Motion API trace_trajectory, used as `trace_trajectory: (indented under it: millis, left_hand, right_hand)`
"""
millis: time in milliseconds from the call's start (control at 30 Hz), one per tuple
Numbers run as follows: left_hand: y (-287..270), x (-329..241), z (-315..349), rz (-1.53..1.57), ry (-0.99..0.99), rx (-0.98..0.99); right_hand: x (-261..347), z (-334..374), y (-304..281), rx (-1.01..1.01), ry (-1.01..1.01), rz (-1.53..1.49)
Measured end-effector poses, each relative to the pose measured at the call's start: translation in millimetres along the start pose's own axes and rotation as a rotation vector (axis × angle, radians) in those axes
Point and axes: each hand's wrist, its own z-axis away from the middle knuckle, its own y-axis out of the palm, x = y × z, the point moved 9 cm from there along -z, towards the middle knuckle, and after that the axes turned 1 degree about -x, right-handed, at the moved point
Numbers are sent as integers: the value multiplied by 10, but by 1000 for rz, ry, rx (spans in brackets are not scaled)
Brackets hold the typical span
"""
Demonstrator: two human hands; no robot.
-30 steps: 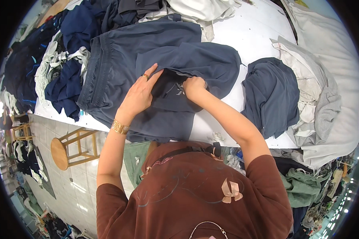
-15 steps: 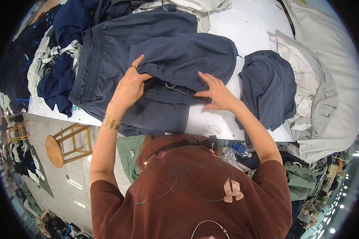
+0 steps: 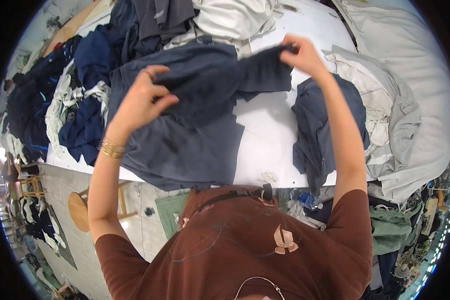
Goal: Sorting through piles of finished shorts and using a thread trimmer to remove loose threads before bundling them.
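Observation:
A pair of dark blue-grey shorts [image 3: 212,85] is stretched between my hands above the table, blurred by motion. My right hand [image 3: 303,57] pinches its far right end, raised off the surface. At the other end, my left hand [image 3: 144,100] curls its thumb and fingers round the cloth, though blur softens the exact grip. Beneath lies a stack of similar blue-grey shorts [image 3: 200,155], spread flat. Its elastic waistband side is mostly hidden behind my left hand and forearm.
A bunched blue-grey garment pile [image 3: 310,120] lies at right beside pale grey cloth [image 3: 397,115]. Navy fabric [image 3: 97,55] and white strips [image 3: 60,115] crowd the left. The white table [image 3: 265,130] ends near my waist; a wooden stool [image 3: 79,210] stands below left.
My right hand has moved up and away, pulling one end of the top shorts out to the right. My left hand has shifted slightly left. The top shorts have lifted from the stack.

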Motion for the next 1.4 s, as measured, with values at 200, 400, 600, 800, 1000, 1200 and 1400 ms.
trace_trajectory:
  millis: [200, 400, 600, 800, 1000, 1200, 1400]
  left_hand:
    - [-1504, 370, -375, 154, -29, -473]
    - [-1906, 410, -385, 231, -148, -431]
    - [-1912, -455, 110, 54, -126, -549]
    - [-891, -1680, 202, 297, 182, -452]
    - [-455, -1094, 436, 416, -28, -604]
    - [-262, -4, 1220, 637, -500, -611]
    - [125, 963, 2166, 246, -1014, -535]
  right_hand:
    - [1130, -600, -1008, -146, -190, 209]
    - [1417, -624, -1386, -297, -351, 726]
    - [1385, -533, -1858, -495, -198, 408]
    - [938, -266, -2592, -580, -386, -11]
    - [1248, -996, -1425, -488, -405, 118]
    - [1648, -1796, 624, -195, -401, 277]
    - [1555, -2452, 2954, 291, -245, 298]
